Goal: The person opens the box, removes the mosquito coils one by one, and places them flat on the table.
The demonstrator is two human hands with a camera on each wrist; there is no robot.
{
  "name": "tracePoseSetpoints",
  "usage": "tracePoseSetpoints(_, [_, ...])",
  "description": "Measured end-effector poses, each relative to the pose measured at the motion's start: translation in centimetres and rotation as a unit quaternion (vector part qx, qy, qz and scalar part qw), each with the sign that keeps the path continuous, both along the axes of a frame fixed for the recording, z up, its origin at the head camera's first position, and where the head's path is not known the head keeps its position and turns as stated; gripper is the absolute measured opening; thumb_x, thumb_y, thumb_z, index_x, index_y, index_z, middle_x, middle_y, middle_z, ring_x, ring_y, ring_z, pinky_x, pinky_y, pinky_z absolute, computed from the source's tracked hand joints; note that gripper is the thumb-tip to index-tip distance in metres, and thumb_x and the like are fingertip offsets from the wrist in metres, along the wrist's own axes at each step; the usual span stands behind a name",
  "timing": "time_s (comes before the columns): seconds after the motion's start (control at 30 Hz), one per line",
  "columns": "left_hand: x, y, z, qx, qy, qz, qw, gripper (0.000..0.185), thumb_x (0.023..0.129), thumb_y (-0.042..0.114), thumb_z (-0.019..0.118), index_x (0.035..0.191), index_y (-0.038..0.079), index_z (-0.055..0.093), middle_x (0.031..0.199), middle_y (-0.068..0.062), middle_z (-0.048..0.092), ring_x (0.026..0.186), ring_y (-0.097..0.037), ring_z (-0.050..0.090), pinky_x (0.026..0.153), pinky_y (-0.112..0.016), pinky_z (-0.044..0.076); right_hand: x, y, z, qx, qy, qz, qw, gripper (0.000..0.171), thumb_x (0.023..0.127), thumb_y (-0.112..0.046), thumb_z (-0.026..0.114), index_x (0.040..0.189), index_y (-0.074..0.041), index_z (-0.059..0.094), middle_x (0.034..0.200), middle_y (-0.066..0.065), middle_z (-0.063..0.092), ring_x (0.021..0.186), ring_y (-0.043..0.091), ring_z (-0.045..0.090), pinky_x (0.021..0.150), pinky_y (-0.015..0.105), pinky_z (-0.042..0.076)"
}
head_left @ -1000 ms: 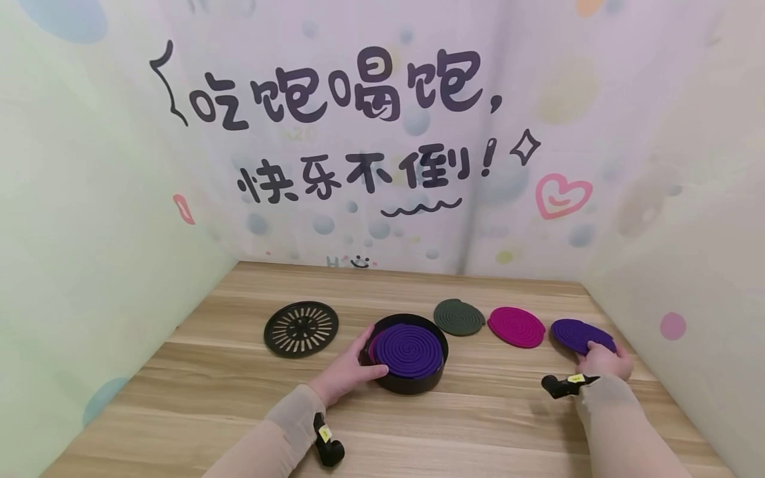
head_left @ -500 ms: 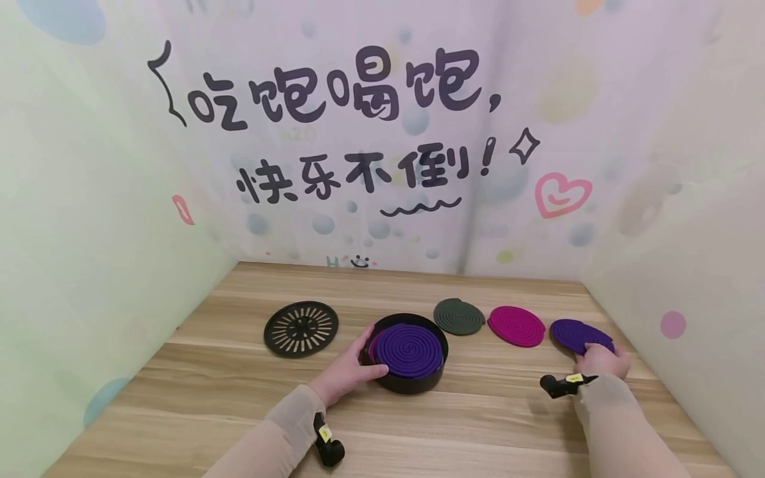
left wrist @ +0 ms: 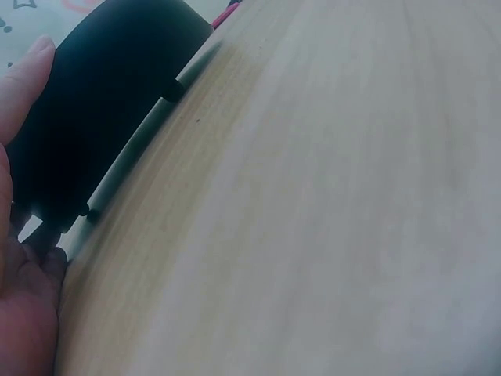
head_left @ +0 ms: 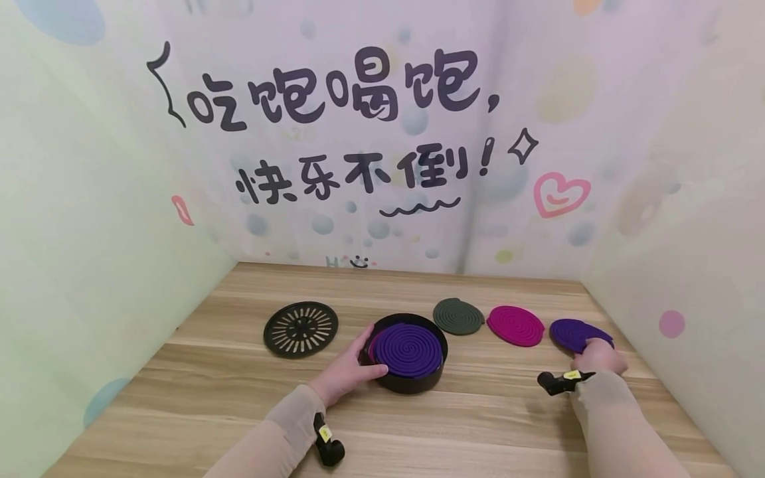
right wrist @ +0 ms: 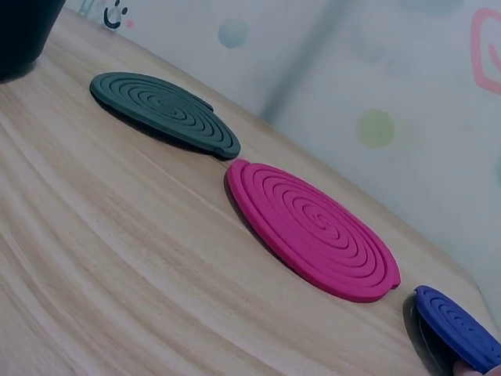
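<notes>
My left hand (head_left: 346, 373) grips the left side of a round black mosquito coil holder (head_left: 416, 385), thumb at the near side and fingers round the far side. A purple mosquito coil (head_left: 409, 350) lies in the holder, with a strip of magenta showing beneath its left edge. At the far right, my right hand (head_left: 600, 357) pinches the near right edge of another purple mosquito coil (head_left: 572, 334). In the right wrist view this coil (right wrist: 463, 329) sits tilted above its shadow, and only a fingertip shows under it. The grip's underside is hidden in the head view.
A green mosquito coil (head_left: 458, 317) and a magenta mosquito coil (head_left: 516, 326) lie flat between the holder and my right hand. The slotted black lid (head_left: 301, 329) lies left of the holder. Fabric walls bound the wooden table (head_left: 466, 431) at the back and sides.
My right hand has shifted slightly left and upward in the view, its fingers reaching a little further over the purple coil. My left hand and the holder stay in place.
</notes>
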State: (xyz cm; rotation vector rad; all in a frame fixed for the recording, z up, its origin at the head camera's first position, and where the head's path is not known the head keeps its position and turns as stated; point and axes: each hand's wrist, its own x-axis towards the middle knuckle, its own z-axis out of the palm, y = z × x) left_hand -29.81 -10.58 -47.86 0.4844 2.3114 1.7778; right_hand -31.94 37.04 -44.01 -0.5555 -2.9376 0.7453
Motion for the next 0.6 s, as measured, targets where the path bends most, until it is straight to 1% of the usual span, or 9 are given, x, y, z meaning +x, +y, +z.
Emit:
tracePoseSetpoints(0.03, [0.0, 0.0, 0.0, 0.0, 0.0, 0.0, 1.0, 0.099, 0.081, 0.029, 0.078, 0.156, 0.017, 0.015, 0.158, -0.015, 0.015, 0.144, -0.033, 0.013, 0.114, -0.052, 0.015, 0.2, 0.1, 0.0, 0.073, 0.024, 0.021, 0.997, 0.046, 0.079, -0.01, 0.063, 0.113, 0.021, 0.052, 0.111, 0.034, 0.059, 0.108, 0.053, 0.05, 0.085, 0.055, 0.041])
tracePoseSetpoints(0.07, [0.0, 0.0, 0.0, 0.001, -0.001, 0.0, 1.0, 0.099, 0.081, 0.029, 0.078, 0.156, 0.016, 0.015, 0.158, -0.015, 0.015, 0.144, -0.033, 0.013, 0.114, -0.052, 0.014, 0.2, 0.2, 0.0, 0.071, 0.034, 0.022, 0.997, 0.046, 0.076, -0.008, 0.064, 0.11, 0.02, 0.053, 0.108, 0.034, 0.06, 0.105, 0.053, 0.052, 0.082, 0.054, 0.042])
tracePoseSetpoints(0.17, [0.0, 0.0, 0.0, 0.001, -0.002, -0.001, 1.0, 0.099, 0.081, 0.029, 0.078, 0.156, 0.016, 0.014, 0.158, -0.015, 0.015, 0.144, -0.033, 0.014, 0.114, -0.052, 0.014, 0.3, 0.3, -0.1, 0.047, 0.044, 0.01, 0.998, 0.049, 0.068, -0.004, 0.064, 0.109, 0.021, 0.054, 0.105, 0.036, 0.06, 0.099, 0.052, 0.055, 0.078, 0.051, 0.047])
tracePoseSetpoints(0.23, [0.0, 0.0, 0.0, 0.002, -0.002, -0.002, 1.0, 0.099, 0.081, 0.029, 0.078, 0.156, 0.016, 0.014, 0.158, -0.015, 0.015, 0.144, -0.033, 0.014, 0.114, -0.052, 0.014, 0.4, 0.2, 0.1, 0.037, 0.044, -0.003, 0.998, 0.049, 0.065, -0.003, 0.063, 0.106, 0.022, 0.054, 0.101, 0.036, 0.061, 0.094, 0.05, 0.057, 0.075, 0.048, 0.049])
tracePoseSetpoints(0.3, [0.0, 0.0, -0.1, 0.004, -0.001, -0.004, 1.0, 0.099, 0.081, 0.029, 0.078, 0.156, 0.015, 0.014, 0.158, -0.015, 0.015, 0.144, -0.033, 0.014, 0.114, -0.052, 0.015, 0.4, 0.0, 0.2, 0.043, 0.035, -0.01, 0.998, 0.048, 0.064, -0.004, 0.063, 0.103, 0.022, 0.054, 0.097, 0.035, 0.062, 0.089, 0.047, 0.06, 0.069, 0.044, 0.051])
tracePoseSetpoints(0.33, [0.0, 0.0, -0.1, 0.005, -0.001, -0.005, 1.0, 0.099, 0.081, 0.028, 0.078, 0.156, 0.015, 0.014, 0.158, -0.016, 0.015, 0.144, -0.033, 0.014, 0.114, -0.051, 0.015, 0.4, 0.0, 0.3, 0.046, 0.031, -0.012, 0.998, 0.046, 0.064, -0.004, 0.064, 0.101, 0.021, 0.055, 0.093, 0.034, 0.062, 0.086, 0.045, 0.061, 0.066, 0.042, 0.05])
tracePoseSetpoints(0.43, [-0.1, 0.0, -0.1, 0.01, -0.001, -0.006, 0.9999, 0.099, 0.081, 0.028, 0.078, 0.156, 0.014, 0.014, 0.158, -0.016, 0.015, 0.144, -0.033, 0.015, 0.114, -0.051, 0.015, 0.6, -0.3, 0.7, 0.055, 0.016, -0.011, 0.998, 0.031, 0.063, -0.005, 0.063, 0.084, 0.017, 0.058, 0.079, 0.026, 0.063, 0.073, 0.036, 0.06, 0.057, 0.038, 0.047])
tracePoseSetpoints(0.53, [-0.1, 0.0, -0.1, 0.009, -0.001, -0.004, 1.0, 0.099, 0.081, 0.028, 0.078, 0.156, 0.016, 0.014, 0.158, -0.016, 0.015, 0.144, -0.033, 0.014, 0.114, -0.051, 0.014, 0.8, -0.6, 1.1, 0.058, 0.006, -0.009, 0.998, 0.019, 0.063, -0.005, 0.062, 0.073, 0.011, 0.058, 0.07, 0.02, 0.06, 0.067, 0.03, 0.057, 0.054, 0.036, 0.046])
tracePoseSetpoints(0.6, [-0.1, 0.0, 0.0, 0.007, -0.003, -0.002, 1.0, 0.098, 0.081, 0.029, 0.078, 0.156, 0.017, 0.015, 0.158, -0.016, 0.015, 0.144, -0.033, 0.014, 0.114, -0.052, 0.014, 0.8, -0.9, 1.5, 0.07, -0.012, -0.005, 0.997, 0.016, 0.064, -0.004, 0.061, 0.07, 0.01, 0.057, 0.068, 0.018, 0.058, 0.066, 0.028, 0.056, 0.054, 0.035, 0.046])
